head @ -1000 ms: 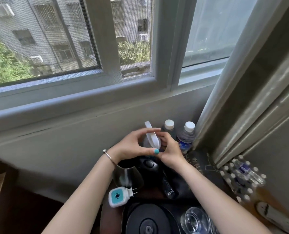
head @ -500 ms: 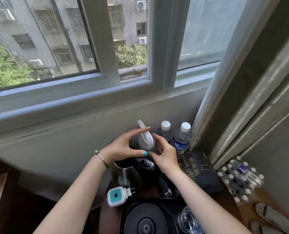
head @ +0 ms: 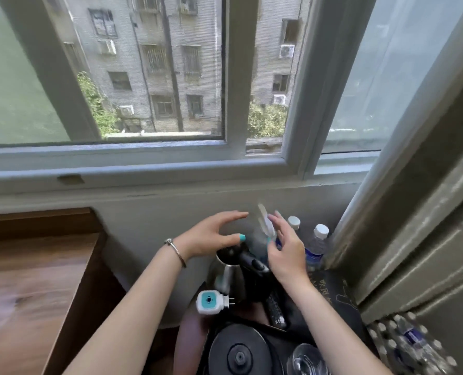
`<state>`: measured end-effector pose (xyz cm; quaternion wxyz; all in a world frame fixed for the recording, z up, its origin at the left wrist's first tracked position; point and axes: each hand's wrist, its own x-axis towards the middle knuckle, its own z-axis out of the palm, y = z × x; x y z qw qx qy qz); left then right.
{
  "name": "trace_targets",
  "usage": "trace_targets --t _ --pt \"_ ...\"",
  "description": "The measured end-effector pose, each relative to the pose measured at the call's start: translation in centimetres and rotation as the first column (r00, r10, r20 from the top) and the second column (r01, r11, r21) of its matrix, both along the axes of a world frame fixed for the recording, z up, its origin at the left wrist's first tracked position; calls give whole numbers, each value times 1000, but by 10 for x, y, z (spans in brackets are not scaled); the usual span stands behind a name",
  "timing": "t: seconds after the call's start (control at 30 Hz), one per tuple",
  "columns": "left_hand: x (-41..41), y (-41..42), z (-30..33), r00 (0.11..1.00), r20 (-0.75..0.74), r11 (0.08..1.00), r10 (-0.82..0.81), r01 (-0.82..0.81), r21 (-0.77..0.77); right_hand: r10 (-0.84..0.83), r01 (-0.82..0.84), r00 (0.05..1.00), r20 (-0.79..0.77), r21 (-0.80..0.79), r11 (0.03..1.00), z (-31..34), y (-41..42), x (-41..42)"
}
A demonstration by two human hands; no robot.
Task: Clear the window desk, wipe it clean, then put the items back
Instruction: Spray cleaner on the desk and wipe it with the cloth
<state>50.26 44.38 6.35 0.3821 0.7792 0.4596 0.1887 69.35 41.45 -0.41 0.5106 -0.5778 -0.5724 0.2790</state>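
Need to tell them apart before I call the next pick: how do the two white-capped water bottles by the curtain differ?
The right water bottle shows its clear body and blue label in full; the left water bottle shows little more than its cap, its body hidden behind the right hand. The right bottle stands nearer the curtain; the left one sits closer to the spray bottle. Both stand upright, capped in white, against the wall.

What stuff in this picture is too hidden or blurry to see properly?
Head view only:
- Spray bottle: blurred, its body behind the right hand; whether that hand grips it is unclear.
- Nearer water bottle: only the cap shows past the hand.
- Remote: partly under the right forearm.
- Kettle base and glass: cut off by the bottom edge.
- Bottle pack: blurred, labels unreadable.
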Motion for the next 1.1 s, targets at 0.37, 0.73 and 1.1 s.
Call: trace_targets --t 0.37,0.73,1.1 --pt "-116 -90 44 937 4 935 349 -348 73 406 -408 913 40 86 909 70 -35 -119" --pt "-265 -212 58 797 -1 794 604 -601 95 661 -662 750 27 59 747 91 -103 -274" --pt "-427 -349 58 698 -47 699 715 -712 68 765 -773 627 144 -10 635 94 -207 -447"
